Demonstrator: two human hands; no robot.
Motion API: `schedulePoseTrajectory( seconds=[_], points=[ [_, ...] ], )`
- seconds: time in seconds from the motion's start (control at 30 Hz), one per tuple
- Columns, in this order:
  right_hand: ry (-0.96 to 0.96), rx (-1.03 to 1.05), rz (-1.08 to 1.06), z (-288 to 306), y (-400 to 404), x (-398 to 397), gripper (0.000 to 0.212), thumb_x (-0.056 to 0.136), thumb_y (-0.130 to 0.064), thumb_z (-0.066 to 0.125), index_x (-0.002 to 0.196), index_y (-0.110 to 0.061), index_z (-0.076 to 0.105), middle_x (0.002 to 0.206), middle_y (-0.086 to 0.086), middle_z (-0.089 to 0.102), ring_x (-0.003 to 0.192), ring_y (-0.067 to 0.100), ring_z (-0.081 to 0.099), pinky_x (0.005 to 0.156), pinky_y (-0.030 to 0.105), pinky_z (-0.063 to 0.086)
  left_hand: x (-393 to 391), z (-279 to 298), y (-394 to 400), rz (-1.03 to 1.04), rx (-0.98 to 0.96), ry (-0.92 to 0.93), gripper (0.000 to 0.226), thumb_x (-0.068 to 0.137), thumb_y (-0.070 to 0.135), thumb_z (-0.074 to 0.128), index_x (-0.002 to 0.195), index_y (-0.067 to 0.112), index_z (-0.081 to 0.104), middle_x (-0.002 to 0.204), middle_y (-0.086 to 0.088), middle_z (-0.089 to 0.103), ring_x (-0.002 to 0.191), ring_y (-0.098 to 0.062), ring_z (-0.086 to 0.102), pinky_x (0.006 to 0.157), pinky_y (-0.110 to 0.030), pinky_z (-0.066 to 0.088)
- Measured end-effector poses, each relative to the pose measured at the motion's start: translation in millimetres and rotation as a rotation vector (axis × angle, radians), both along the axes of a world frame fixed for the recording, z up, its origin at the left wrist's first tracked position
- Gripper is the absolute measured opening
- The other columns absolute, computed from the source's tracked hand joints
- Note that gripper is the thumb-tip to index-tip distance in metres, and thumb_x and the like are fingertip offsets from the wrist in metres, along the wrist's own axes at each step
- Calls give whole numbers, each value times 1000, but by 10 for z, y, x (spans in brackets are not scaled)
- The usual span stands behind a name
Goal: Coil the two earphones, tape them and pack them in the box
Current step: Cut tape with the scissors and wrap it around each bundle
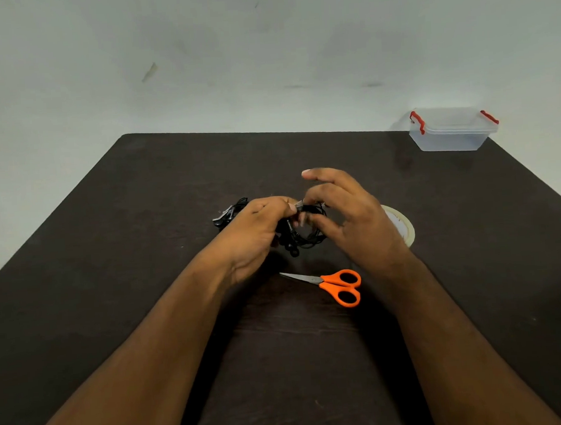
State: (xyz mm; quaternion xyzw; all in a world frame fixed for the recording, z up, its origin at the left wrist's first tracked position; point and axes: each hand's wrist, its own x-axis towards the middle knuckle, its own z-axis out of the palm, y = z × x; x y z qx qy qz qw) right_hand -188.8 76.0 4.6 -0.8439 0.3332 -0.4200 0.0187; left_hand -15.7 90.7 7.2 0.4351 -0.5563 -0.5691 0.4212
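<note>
A coiled black earphone (305,235) hangs between my hands above the middle of the dark table (111,255). My left hand (260,230) grips the coil's left side, thumb and fingers pinched at its top. My right hand (348,214) pinches the top of the same coil, where a small pale strip shows, with its index finger raised. A second black earphone (230,212) lies bundled on the table just behind my left hand. The roll of tape (401,224) lies to the right, half hidden by my right hand. The clear box (453,129) with red clips stands shut at the far right corner.
Orange-handled scissors (338,286) lie on the table just in front of my hands, blades pointing left. A pale wall rises behind the table's far edge.
</note>
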Motion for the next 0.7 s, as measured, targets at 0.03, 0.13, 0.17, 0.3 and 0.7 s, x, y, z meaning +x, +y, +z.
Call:
schedulePoseTrajectory(
  seconds=[0.03,0.13,0.17,0.3,0.7],
  points=[
    [-8,-6,3,-5,-3,-8,18,79,-3,74,95,-6,67,128,11,56,113,15,57,85,30,54,11,-2,2,4,14,19,26,94,14,41,84,11,66,78,1,63,81,-15,52,86,-41,35],
    [-29,-57,37,-23,-18,-14,15,82,-6,73,97,-4,72,127,15,56,102,18,61,87,30,53,31,24,8,28,-3,31,28,95,11,42,84,10,68,78,-1,64,79,-11,56,84,-34,40],
    [-34,-82,45,-34,-23,-5,15,83,-7,72,97,-3,73,126,16,57,99,21,62,85,32,54,37,25,7,44,-13,31,28,95,10,43,83,9,68,75,-2,63,76,-10,56,81,-31,41],
    [-38,-186,18,-72,-31,26,9,82,-7,74,89,-4,76,115,15,65,95,24,61,77,34,52,48,34,-13,94,-31,20,21,94,7,50,88,2,69,72,-2,64,70,-7,55,70,-21,43],
    [44,-237,-8,-58,1,82,5,79,-6,75,75,-7,77,104,10,68,100,22,50,83,23,42,10,-117,-10,375,-585,-536,16,91,26,61,88,22,77,62,15,63,64,-4,60,66,-27,47]
  ],
)
